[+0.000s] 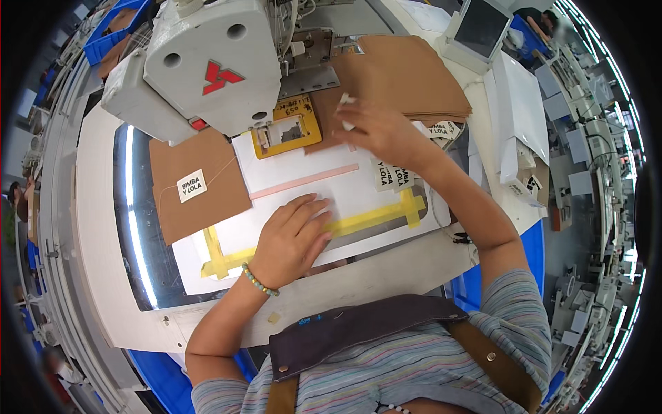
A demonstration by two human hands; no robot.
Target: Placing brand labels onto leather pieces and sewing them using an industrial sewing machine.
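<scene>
As right hand point(379, 132) holds white tag point(347, 101), left hand point(292, 238) over white sheet point(241, 226)

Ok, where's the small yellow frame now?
In the head view, the yellow frame is above and left of centre, between the machine head and the right hand.

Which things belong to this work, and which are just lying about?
Apparently in use:
right hand near the brown stack, small white piece at its fingers
left hand over the taped white sheet
sewing machine, yellow frame
labelled brown panel, loose labels

Apparently aside:
monitor
tan scrap
perhaps white box
</scene>
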